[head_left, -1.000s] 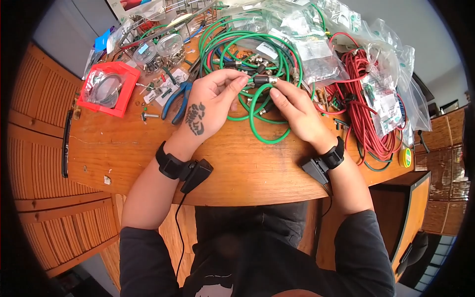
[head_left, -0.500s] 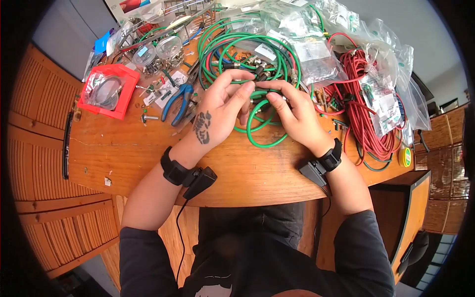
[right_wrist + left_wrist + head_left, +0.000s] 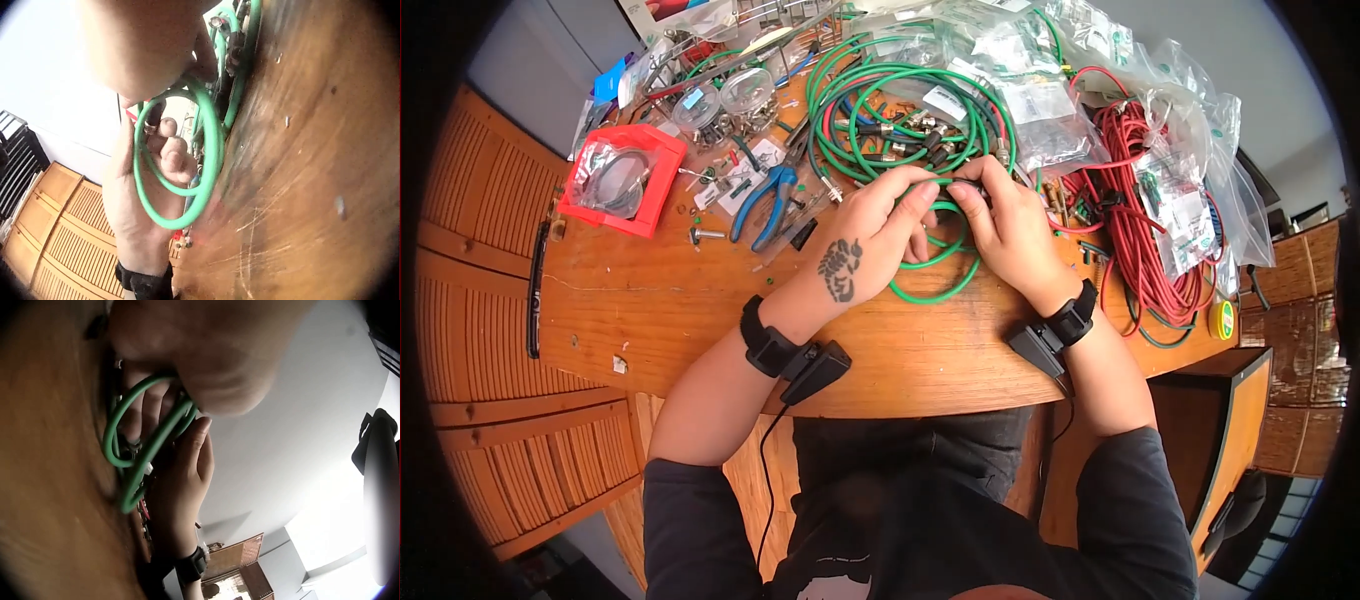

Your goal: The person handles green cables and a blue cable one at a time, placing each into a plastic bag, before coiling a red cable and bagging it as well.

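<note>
Over the middle of the table, both hands hold a green cable (image 3: 931, 299) bent into small loops. My left hand (image 3: 876, 228) pinches it between thumb and fingers on the left side. Facing it, my right hand (image 3: 1013, 228) pinches the cable with thumb and index finger, its fingertips close to the left hand's. The loops (image 3: 213, 153) hang below the fingers in the right wrist view, with a dark connector (image 3: 154, 117) near the left fingers. From the left side, the cable loops (image 3: 154, 447) hang between both hands. The cable under the fingertips is partly hidden.
Behind the hands lies a bigger coil of green cables (image 3: 840, 70) with metal-ended connectors. Blue-handled pliers (image 3: 777, 205) and a red bin (image 3: 662, 183) are at left. Red cable bundles (image 3: 1135, 200) and clear plastic bags (image 3: 1050, 130) lie at right.
A dark connector with a metal end, visible between the fingertips a second ago, is now out of sight in the head view. The left hand has moved right and slightly down; the loop has dropped slightly.
</note>
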